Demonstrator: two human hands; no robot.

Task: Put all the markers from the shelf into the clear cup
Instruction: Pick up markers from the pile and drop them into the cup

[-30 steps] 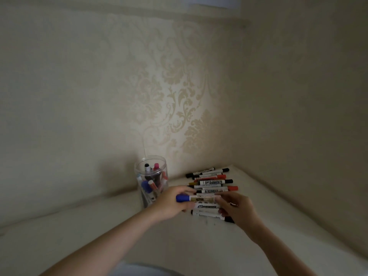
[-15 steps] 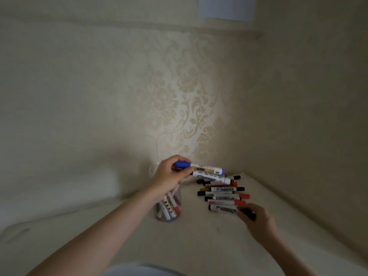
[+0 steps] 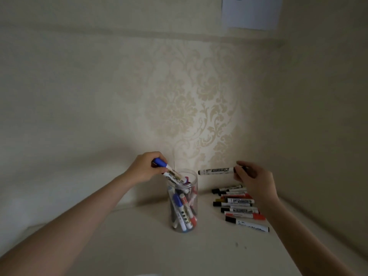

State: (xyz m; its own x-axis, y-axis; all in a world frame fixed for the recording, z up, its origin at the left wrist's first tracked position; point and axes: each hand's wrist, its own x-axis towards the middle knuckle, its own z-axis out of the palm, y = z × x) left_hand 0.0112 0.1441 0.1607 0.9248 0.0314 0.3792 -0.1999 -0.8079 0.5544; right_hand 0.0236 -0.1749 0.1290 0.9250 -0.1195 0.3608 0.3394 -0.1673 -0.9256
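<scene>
The clear cup [image 3: 182,220] stands on the cream shelf [image 3: 199,253] and holds several markers. My left hand [image 3: 144,168] grips a blue-capped marker [image 3: 168,171], tilted with its lower end dipping into the cup's mouth. My right hand [image 3: 253,180] holds a black-capped marker [image 3: 216,170] level in the air, to the right of the cup's rim. Below that hand a row of several markers [image 3: 238,208] with black, red and brown caps lies on the shelf.
The shelf sits in a corner between a patterned wall [image 3: 189,108] behind and a plain wall [image 3: 322,126] on the right. A white sheet of paper [image 3: 252,11] hangs high on the wall.
My left hand tipped the blue-capped marker down into the cup's mouth. My right hand lifted a black-capped marker off the row and raised it towards the cup. The view shifted upward.
</scene>
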